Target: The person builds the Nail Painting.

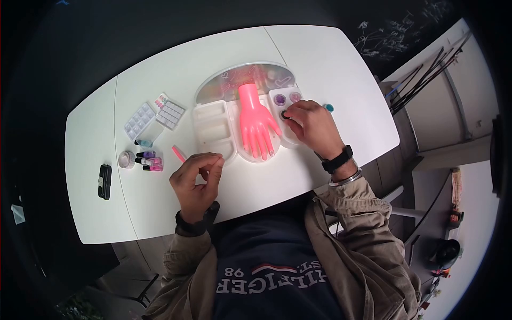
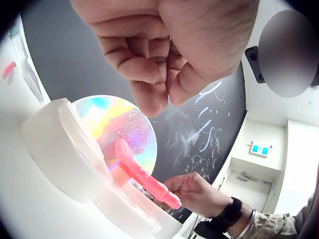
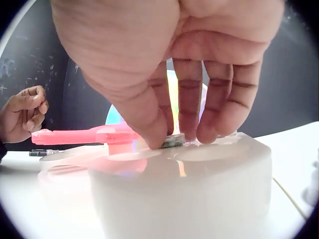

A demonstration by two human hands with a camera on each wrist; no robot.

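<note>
My right hand (image 1: 317, 125) reaches over the right side of a white organizer tray (image 1: 231, 114). Its thumb and fingers pinch a small round dark jar (image 3: 173, 141), which sits low at a well in the tray. Two glitter pots, one purple (image 1: 280, 100) and one pink (image 1: 295, 97), stand just behind it. My left hand (image 1: 194, 178) hovers in front of the tray's left side, thumb and fingertips meeting; no object shows between them. Between my hands a pink model hand (image 1: 256, 122) lies palm down on the tray, fingers toward me, with a decorated nail (image 1: 271, 153).
A shiny mirror panel (image 1: 213, 88) rises behind the tray. Left of it lie a pink nail file (image 1: 178, 153), several polish bottles (image 1: 149, 160), a round jar (image 1: 126, 159), compartment boxes (image 1: 140, 120) and a black case (image 1: 104, 181). A teal pot (image 1: 328, 108) stands right of my right hand.
</note>
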